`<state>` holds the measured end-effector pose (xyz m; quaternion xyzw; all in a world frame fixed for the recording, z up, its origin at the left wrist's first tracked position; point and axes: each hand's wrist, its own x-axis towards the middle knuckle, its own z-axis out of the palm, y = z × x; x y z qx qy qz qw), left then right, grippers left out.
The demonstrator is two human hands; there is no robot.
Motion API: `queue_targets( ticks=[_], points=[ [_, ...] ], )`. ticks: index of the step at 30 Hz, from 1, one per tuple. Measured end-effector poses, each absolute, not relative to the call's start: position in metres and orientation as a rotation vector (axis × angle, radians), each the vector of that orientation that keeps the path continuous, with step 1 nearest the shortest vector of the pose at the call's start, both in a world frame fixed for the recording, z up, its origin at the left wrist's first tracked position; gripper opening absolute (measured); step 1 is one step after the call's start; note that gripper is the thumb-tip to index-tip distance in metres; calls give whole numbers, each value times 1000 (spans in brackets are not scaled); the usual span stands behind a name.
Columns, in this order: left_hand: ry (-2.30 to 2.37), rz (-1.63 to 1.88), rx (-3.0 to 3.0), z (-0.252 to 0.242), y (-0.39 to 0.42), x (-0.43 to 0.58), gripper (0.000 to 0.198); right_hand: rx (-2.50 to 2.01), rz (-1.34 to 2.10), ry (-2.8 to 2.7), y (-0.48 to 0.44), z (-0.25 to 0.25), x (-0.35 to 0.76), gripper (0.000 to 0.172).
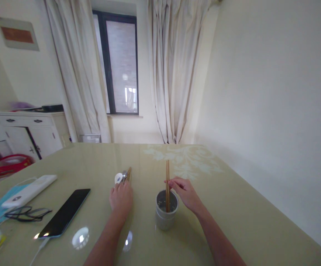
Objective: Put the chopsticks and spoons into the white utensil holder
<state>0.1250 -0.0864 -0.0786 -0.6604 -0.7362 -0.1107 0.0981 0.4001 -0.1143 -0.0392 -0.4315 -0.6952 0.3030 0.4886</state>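
My right hand pinches a pair of wooden chopsticks upright, with their lower ends inside a grey cylindrical holder that stands on the table. To the left, my left hand is closed over a small bundle lying on the tabletop. Out of its far side stick a white spoon, a metal spoon and some more chopsticks. Their near ends are hidden under my fingers.
Left on the glossy table lie a black phone with a cable, folded eyeglasses, a white power strip and a blue face mask. A wall runs along the table's right edge.
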Motion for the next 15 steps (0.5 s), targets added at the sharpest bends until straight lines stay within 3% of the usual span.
queue_targets(
  ticks=[4, 8, 15],
  points=[
    [-2181, -317, -1971, -73, -90, 127, 33, -1063, 623, -1569, -115, -37, 400, 52],
    [-2124, -544, -2014, -60, -93, 135, 24, -1053, 418, -1383, -123, -32, 399, 46],
    [-1704, -1687, -2196, -44, -100, 156, 18, -923, 229, -1451, -143, -26, 387, 32]
  ],
)
